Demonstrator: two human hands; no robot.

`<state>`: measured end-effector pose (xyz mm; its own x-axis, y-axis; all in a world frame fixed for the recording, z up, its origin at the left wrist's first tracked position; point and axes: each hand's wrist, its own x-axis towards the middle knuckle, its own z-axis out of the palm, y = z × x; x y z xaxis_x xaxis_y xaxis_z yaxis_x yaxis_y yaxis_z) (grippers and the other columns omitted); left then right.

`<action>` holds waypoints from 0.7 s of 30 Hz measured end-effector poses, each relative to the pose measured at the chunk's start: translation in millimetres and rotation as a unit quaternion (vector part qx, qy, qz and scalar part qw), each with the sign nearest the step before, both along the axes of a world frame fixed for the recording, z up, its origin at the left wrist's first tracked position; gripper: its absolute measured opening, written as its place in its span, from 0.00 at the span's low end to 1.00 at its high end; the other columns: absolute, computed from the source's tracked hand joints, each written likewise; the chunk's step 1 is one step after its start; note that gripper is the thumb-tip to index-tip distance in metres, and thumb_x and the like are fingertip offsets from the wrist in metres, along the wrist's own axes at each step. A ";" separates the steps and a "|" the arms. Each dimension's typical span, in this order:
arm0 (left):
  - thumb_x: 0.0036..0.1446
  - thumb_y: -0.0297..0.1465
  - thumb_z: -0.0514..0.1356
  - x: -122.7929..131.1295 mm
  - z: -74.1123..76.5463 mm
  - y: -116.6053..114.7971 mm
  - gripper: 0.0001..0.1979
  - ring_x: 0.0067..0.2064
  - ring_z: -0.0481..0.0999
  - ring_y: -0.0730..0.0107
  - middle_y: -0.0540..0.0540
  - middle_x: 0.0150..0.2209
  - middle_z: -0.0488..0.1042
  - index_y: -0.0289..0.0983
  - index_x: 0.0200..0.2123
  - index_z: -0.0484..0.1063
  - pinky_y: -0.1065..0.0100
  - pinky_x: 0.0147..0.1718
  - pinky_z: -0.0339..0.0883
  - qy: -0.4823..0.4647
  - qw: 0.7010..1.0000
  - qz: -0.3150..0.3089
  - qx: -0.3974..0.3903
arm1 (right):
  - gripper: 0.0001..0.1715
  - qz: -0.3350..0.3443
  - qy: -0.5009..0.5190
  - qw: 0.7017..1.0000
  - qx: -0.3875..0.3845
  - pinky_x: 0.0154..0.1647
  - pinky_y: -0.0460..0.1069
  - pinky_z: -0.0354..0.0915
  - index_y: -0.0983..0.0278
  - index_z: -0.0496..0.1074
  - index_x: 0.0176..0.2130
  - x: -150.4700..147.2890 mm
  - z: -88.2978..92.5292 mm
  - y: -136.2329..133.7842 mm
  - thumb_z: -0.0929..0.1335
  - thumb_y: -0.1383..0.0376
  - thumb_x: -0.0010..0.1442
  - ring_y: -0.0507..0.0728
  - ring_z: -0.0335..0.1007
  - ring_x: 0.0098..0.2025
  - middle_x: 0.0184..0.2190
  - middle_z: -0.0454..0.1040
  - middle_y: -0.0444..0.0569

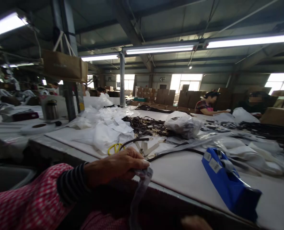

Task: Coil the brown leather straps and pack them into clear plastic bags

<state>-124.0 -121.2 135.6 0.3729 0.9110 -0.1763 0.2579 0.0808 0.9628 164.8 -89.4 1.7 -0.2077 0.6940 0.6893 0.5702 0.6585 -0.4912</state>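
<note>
My left hand (115, 166) is at the table's near edge, thumb and fingers pinched on the end of a clear plastic strip (140, 191). The strip dangles down over the edge. At the bottom of the view only a blurred bit of my right hand (196, 222) shows; its fingers cannot be made out. Just beyond my left hand lie yellow-handled scissors (113, 149) and a dark strap (134, 140) with a metal clasp. A blue tape dispenser (224, 182) stands to the right on the white tabletop (182, 172).
Dark straps with metal clasps (146, 124) are heaped mid-table, beside a filled plastic bag (184, 124). White sheets (108, 131) pile up at left. A paper bag (62, 67) hangs on a post. Two people (205, 107) sit across the table at right.
</note>
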 end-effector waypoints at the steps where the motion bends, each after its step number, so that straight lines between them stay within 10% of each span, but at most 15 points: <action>1: 0.54 0.49 0.68 13.4 2.3 2.8 0.24 0.17 0.47 0.81 0.57 0.17 0.57 0.36 0.21 0.70 0.69 0.17 0.37 -0.004 1.000 -0.022 -0.002 | 0.26 0.016 -0.004 1.000 -0.007 0.39 0.57 0.75 0.34 0.75 0.54 -4.0 -1.3 -10.9 0.72 0.50 0.55 0.65 0.80 0.48 0.48 0.80 0.50; 10: 0.61 0.48 0.65 32.2 15.5 23.6 0.20 0.21 0.56 0.79 0.53 0.21 0.69 0.34 0.32 0.74 0.72 0.21 0.47 0.030 0.990 -0.134 -0.016 | 0.16 0.106 0.088 0.988 0.075 0.38 0.46 0.73 0.59 0.69 0.58 -48.2 21.7 5.0 0.61 0.68 0.74 0.56 0.78 0.35 0.38 0.80 0.49; 16: 0.57 0.47 0.67 24.2 -19.2 27.6 0.20 0.20 0.56 0.78 0.51 0.22 0.71 0.33 0.33 0.76 0.71 0.20 0.44 -0.020 0.988 -0.123 -0.090 | 0.20 0.112 -0.048 0.977 0.175 0.33 0.48 0.69 0.63 0.66 0.60 -14.5 29.5 24.7 0.60 0.73 0.73 0.56 0.75 0.32 0.34 0.76 0.50; 21: 0.62 0.46 0.65 35.3 -50.1 29.1 0.19 0.19 0.46 0.79 0.59 0.17 0.54 0.32 0.35 0.78 0.72 0.18 0.40 -0.112 0.986 -0.095 -0.077 | 0.15 0.126 -0.069 0.977 0.156 0.32 0.48 0.66 0.64 0.67 0.57 -9.6 22.7 32.4 0.61 0.73 0.73 0.55 0.72 0.31 0.34 0.75 0.49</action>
<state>-88.7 -92.1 85.5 0.5797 0.7897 -0.2008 0.0652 0.2006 0.9775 155.1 -57.0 24.4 -0.4503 0.3697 0.8128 0.4179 0.8917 -0.1741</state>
